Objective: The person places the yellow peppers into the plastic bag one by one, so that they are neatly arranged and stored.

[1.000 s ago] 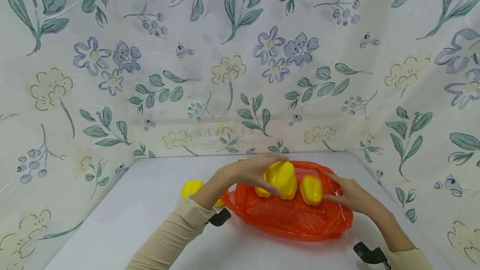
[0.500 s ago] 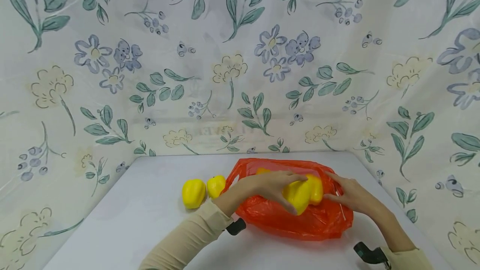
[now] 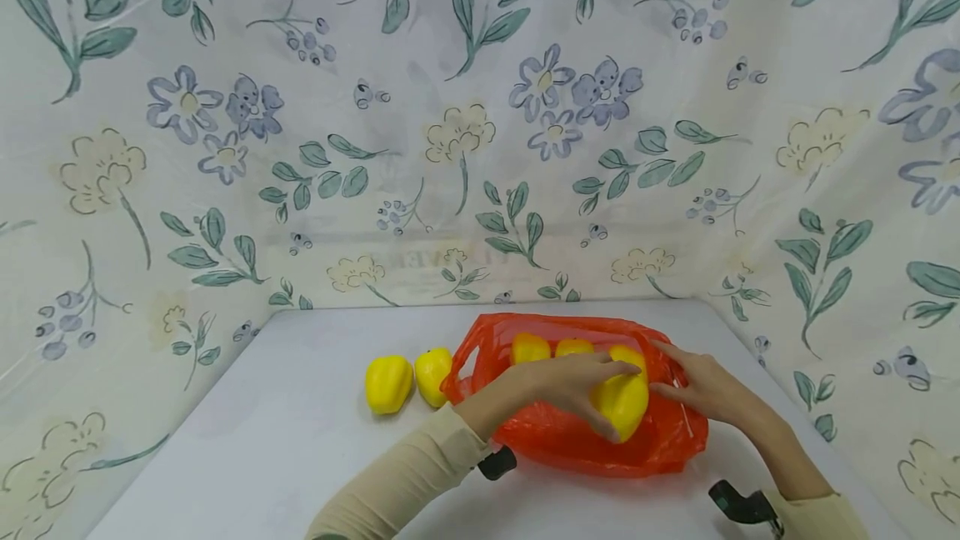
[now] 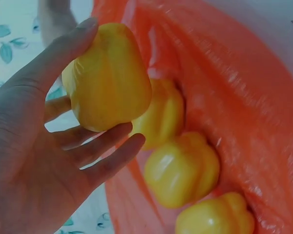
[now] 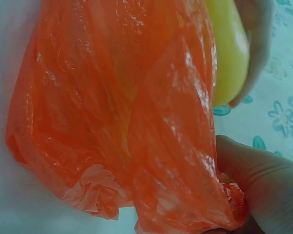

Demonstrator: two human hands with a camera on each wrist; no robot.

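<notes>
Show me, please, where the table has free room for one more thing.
Free: the white table left of the leftmost yellow pepper, and the strip in front of the red bag. Crowded: at the bag, with several peppers, left grip and right grip.

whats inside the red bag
Three yellow peppers show inside the red bag. The left hand holds another pepper at its opening. The rest of the bag's interior is covered and can't be seen.
</notes>
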